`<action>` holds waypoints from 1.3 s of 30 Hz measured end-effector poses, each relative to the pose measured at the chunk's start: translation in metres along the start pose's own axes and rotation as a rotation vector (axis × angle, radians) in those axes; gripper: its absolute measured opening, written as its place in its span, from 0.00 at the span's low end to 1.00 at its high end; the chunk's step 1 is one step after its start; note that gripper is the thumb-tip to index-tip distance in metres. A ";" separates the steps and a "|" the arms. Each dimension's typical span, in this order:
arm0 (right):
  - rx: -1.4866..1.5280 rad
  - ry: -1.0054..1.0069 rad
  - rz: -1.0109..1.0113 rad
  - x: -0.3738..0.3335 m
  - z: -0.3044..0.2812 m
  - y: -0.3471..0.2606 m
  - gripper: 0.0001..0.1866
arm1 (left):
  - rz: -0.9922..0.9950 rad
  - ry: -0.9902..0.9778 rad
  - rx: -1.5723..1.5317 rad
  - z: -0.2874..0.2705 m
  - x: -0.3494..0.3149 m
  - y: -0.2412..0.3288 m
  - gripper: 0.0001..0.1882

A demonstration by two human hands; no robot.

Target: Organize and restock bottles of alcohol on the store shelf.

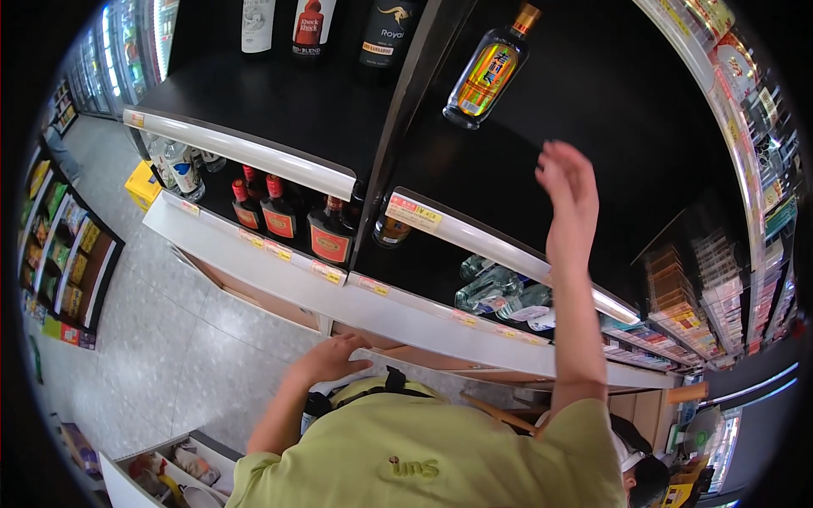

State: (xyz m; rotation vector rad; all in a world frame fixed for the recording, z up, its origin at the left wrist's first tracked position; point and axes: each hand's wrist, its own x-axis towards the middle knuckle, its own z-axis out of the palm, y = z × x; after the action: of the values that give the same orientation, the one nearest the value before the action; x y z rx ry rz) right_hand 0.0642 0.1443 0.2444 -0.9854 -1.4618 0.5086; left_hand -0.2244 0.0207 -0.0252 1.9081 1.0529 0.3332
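My right hand (569, 173) reaches over a black shelf board (610, 102); its fingers are loosely bent and apart, with nothing in them. The nearest thing to it is a flat clear bottle (487, 76) with a shiny gold and orange label and a gold cap, standing up and to the left, not touched. Low on the left, my left hand (332, 357) hovers in front of the shelf's bottom edge, empty, its thumb apart from the fingers. Below the right-hand board, several clear bottles (491, 292) lie or lean together, partly hidden by the board and my forearm.
Dark wine bottles (309, 30) stand on the upper left board. Red-capped dark bottles (278, 207) fill the lower left level. A white price rail (508, 250) edges the board. Small packs (677, 288) line the right. A drawer (140, 483) with items is at lower left; a person (635, 461) is lower right.
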 end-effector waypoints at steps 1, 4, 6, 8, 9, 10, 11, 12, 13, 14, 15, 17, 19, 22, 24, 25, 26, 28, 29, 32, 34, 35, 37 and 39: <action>0.045 0.035 0.060 0.027 -0.007 0.013 0.21 | 0.006 0.003 0.008 0.000 -0.002 0.002 0.24; 0.057 0.040 0.252 0.091 -0.007 0.035 0.35 | -0.023 0.002 -0.045 0.004 -0.010 0.001 0.24; -0.003 0.019 0.251 0.122 0.004 0.050 0.41 | -0.042 0.028 -0.038 0.005 -0.018 -0.002 0.24; -0.062 -0.008 0.252 0.146 0.021 0.060 0.48 | -0.065 0.057 -0.036 0.005 -0.027 -0.004 0.24; -0.081 -0.019 0.249 0.155 0.032 0.064 0.53 | -0.092 0.078 -0.073 0.005 -0.031 -0.005 0.24; -0.100 -0.031 0.245 0.162 0.040 0.066 0.58 | -0.119 0.100 -0.109 0.005 -0.035 -0.006 0.23; -0.097 -0.045 0.247 0.167 0.048 0.065 0.58 | -0.128 0.108 -0.117 0.005 -0.040 -0.007 0.23; -0.137 -0.101 0.255 0.172 0.055 0.062 0.59 | -0.156 0.132 -0.113 0.006 -0.044 -0.009 0.23; -0.178 -0.157 0.260 0.177 0.063 0.061 0.60 | -0.184 0.157 -0.110 0.006 -0.048 -0.010 0.23; -0.174 -0.036 0.284 0.182 0.071 0.066 0.57 | -0.190 0.162 -0.117 0.005 -0.050 -0.011 0.23; -0.175 -0.045 0.283 0.191 0.073 0.078 0.57 | -0.206 0.170 -0.118 0.004 -0.052 -0.011 0.23; -0.132 0.072 0.243 0.202 0.077 0.092 0.51 | -0.228 0.185 -0.127 0.004 -0.057 -0.011 0.23; -0.093 0.098 0.246 0.206 0.078 0.099 0.50 | -0.233 0.202 -0.143 0.004 -0.059 -0.010 0.23; 0.100 0.196 0.119 0.192 0.078 0.097 0.39 | -0.230 0.228 -0.156 0.011 -0.062 -0.015 0.23; 0.200 0.215 0.080 0.167 0.069 0.084 0.34 | -0.217 0.229 -0.148 0.013 -0.061 -0.018 0.23; 0.299 0.236 0.042 0.160 0.063 0.086 0.30 | -0.205 0.229 -0.139 0.012 -0.058 -0.019 0.23; 0.363 0.270 0.134 0.156 0.049 0.086 0.24 | -0.192 0.235 -0.133 0.013 -0.056 -0.019 0.22; 0.503 0.269 0.306 0.128 0.036 0.062 0.27 | -0.177 0.239 -0.122 0.013 -0.053 -0.016 0.21; 0.537 0.299 0.385 0.118 0.024 0.049 0.28 | -0.149 0.243 -0.098 0.011 -0.051 -0.013 0.21; 0.651 0.297 0.370 0.081 0.003 0.015 0.28 | -0.089 0.265 -0.096 0.007 -0.039 -0.001 0.20; 0.724 0.283 0.327 0.063 -0.021 0.005 0.25 | -0.091 0.254 -0.118 0.004 -0.026 0.010 0.19; 0.777 0.262 0.314 0.052 -0.029 -0.001 0.24 | -0.029 0.299 -0.161 0.005 -0.021 0.018 0.19; 0.794 0.310 0.256 0.022 -0.039 -0.014 0.22 | 0.054 0.382 -0.224 -0.002 -0.011 0.049 0.18; 0.925 0.178 0.184 -0.012 -0.070 -0.025 0.21 | 0.229 0.468 -0.314 -0.018 -0.003 0.091 0.20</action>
State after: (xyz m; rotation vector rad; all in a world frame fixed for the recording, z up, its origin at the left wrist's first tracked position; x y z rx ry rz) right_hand 0.1232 0.1039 0.2686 -0.3973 -0.8117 1.0743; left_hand -0.1881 0.0081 0.0591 1.7012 1.0014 1.0528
